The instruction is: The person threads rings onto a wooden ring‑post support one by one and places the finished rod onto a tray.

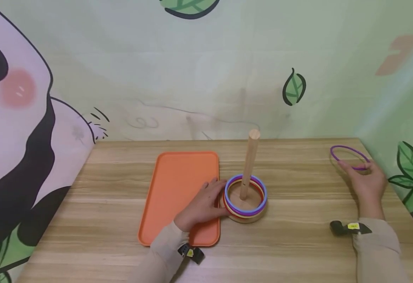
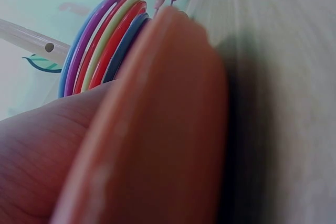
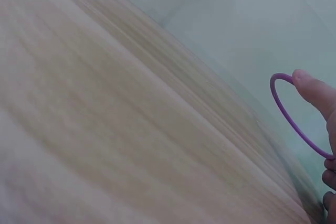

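Observation:
A wooden ring-toss stand with an upright peg (image 1: 250, 161) rises from a round base. Several coloured rings (image 1: 263, 204) are stacked around the peg, a blue one on top, with purple, red and yellow below. My left hand (image 1: 202, 202) reaches over the orange tray (image 1: 185, 169), its fingertips and thumb at the left side of the rings. Far to the right, my right hand (image 1: 367, 182) pinches a purple ring (image 1: 347, 147) between thumb and fingers. In the right wrist view this ring (image 3: 286, 113) stands out against the wall, tilted.
The orange tray lies flat just left of the stand. Wood-grain table (image 1: 298, 243) stretches between the stand and my right arm. A printed wall sheet (image 1: 210, 70) hangs along the table's back edge. Each wrist wears a dark strapped camera.

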Action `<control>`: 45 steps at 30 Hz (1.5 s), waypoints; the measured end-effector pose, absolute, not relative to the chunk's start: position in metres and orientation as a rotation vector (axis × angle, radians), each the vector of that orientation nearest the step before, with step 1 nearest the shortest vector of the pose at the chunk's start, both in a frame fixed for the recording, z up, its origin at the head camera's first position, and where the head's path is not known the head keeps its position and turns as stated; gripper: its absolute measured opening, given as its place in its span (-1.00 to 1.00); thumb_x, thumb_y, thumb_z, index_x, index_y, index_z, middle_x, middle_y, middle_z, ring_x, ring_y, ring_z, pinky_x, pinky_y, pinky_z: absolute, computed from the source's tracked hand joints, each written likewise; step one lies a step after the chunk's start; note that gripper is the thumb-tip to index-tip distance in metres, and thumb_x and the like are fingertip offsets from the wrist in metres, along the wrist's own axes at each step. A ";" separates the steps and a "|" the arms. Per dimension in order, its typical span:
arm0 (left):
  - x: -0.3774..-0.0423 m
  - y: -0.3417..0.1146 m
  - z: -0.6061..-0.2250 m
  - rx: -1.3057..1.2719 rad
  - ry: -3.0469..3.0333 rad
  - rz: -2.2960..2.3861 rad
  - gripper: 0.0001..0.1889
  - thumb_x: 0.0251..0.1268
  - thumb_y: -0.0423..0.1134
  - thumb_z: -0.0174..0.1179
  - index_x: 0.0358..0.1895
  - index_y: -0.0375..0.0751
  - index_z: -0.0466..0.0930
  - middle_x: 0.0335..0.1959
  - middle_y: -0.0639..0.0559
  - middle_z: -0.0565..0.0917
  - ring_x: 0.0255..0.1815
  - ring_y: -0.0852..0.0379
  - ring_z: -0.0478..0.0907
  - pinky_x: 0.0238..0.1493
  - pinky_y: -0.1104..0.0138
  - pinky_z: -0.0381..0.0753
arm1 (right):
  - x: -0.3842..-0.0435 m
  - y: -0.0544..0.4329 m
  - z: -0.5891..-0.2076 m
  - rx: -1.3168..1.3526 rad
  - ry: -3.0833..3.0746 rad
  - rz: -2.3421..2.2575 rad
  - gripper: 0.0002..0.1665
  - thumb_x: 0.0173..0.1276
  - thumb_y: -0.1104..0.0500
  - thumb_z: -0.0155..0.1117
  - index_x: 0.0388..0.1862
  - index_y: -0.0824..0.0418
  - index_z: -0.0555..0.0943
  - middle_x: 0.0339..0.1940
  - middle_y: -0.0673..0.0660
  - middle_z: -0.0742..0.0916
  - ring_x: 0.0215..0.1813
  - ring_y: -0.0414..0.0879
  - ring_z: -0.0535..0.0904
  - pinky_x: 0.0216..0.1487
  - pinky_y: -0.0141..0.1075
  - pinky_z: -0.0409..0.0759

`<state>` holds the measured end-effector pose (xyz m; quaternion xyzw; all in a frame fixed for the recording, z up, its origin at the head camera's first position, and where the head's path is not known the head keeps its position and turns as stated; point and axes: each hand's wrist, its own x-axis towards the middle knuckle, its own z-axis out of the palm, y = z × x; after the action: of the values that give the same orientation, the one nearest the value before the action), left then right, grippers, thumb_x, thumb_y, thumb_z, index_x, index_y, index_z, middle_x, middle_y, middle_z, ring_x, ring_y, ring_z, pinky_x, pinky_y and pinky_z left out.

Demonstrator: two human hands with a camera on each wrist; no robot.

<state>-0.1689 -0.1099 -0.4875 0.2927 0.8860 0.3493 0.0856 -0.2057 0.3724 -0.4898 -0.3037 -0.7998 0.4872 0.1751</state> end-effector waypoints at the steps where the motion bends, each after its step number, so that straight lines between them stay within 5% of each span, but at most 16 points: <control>1: -0.169 -0.110 -0.487 0.873 2.642 1.043 -0.09 0.27 0.07 0.50 0.60 -0.19 0.31 0.59 -0.17 0.38 0.70 -0.31 -0.01 0.66 -0.20 -0.17 | -0.206 0.372 -0.488 -0.858 -2.270 1.383 -0.47 0.19 -0.19 0.66 -0.34 0.08 0.52 0.45 0.12 0.58 0.42 -0.06 0.41 0.32 -0.40 0.35; 6: -0.170 -0.110 -0.486 0.876 2.642 1.046 -0.09 0.27 0.08 0.50 0.60 -0.18 0.31 0.59 -0.17 0.38 0.70 -0.31 -0.01 0.66 -0.20 -0.18 | -0.206 0.370 -0.482 -0.790 -2.316 1.299 -0.41 0.16 -0.19 0.68 -0.33 0.17 0.52 0.03 -0.06 0.60 0.14 -0.14 0.45 0.11 -0.42 0.34; 12: -0.169 -0.111 -0.486 0.865 2.646 1.043 -0.09 0.27 0.08 0.50 0.60 -0.18 0.31 0.59 -0.17 0.38 0.70 -0.30 0.00 0.66 -0.19 -0.18 | -0.206 0.367 -0.476 -0.636 -2.312 1.252 -0.42 0.19 -0.04 0.68 -0.31 0.36 0.54 0.43 0.30 0.57 0.55 0.17 0.38 0.59 -0.20 0.23; 15: -0.168 -0.111 -0.486 0.859 2.643 1.044 -0.09 0.27 0.08 0.50 0.60 -0.17 0.32 0.59 -0.17 0.38 0.70 -0.30 0.00 0.66 -0.19 -0.17 | -0.207 0.367 -0.473 -0.695 -2.300 1.266 -0.45 0.16 -0.07 0.70 -0.33 0.27 0.55 0.17 0.06 0.66 0.50 0.15 0.43 0.58 -0.19 0.27; 19: -0.167 -0.111 -0.487 0.851 2.642 1.042 -0.09 0.27 0.08 0.50 0.60 -0.16 0.32 0.60 -0.18 0.37 0.70 -0.30 0.00 0.67 -0.18 -0.18 | -0.208 0.368 -0.469 -0.793 -2.278 1.295 -0.46 0.12 -0.15 0.72 -0.36 0.13 0.55 -0.16 -0.28 0.54 0.39 0.06 0.49 0.48 -0.29 0.34; 23: -0.167 -0.111 -0.486 0.856 2.646 1.046 -0.10 0.27 0.07 0.50 0.59 -0.18 0.33 0.59 -0.19 0.37 0.70 -0.32 0.01 0.66 -0.19 -0.17 | -0.207 0.368 -0.463 -0.800 -2.261 1.350 -0.44 0.14 -0.16 0.70 -0.33 0.14 0.53 0.18 -0.04 0.68 0.52 0.01 0.42 0.57 -0.25 0.25; 27: -0.167 -0.112 -0.485 0.854 2.642 1.046 -0.11 0.27 0.08 0.50 0.59 -0.19 0.34 0.58 -0.20 0.38 0.70 -0.31 0.01 0.66 -0.19 -0.17 | -0.207 0.367 -0.456 -0.784 -2.231 1.428 -0.45 0.18 -0.13 0.68 -0.31 0.17 0.52 0.59 0.18 0.47 0.64 -0.02 0.27 0.65 -0.23 0.09; 45: -0.168 -0.111 -0.488 0.865 2.638 1.065 -0.09 0.27 0.08 0.49 0.60 -0.19 0.32 0.59 -0.19 0.38 0.70 -0.32 0.00 0.65 -0.21 -0.16 | -0.201 0.360 -0.425 -0.708 -2.220 1.499 -0.46 0.26 -0.11 0.63 -0.26 0.24 0.51 0.71 0.11 0.26 0.73 0.01 0.03 0.69 -0.13 -0.19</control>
<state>-0.1681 -0.1111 -0.4883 0.2900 0.8840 0.3569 0.0839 -0.2005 0.3598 -0.4250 -0.2511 -0.7875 0.5318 0.1842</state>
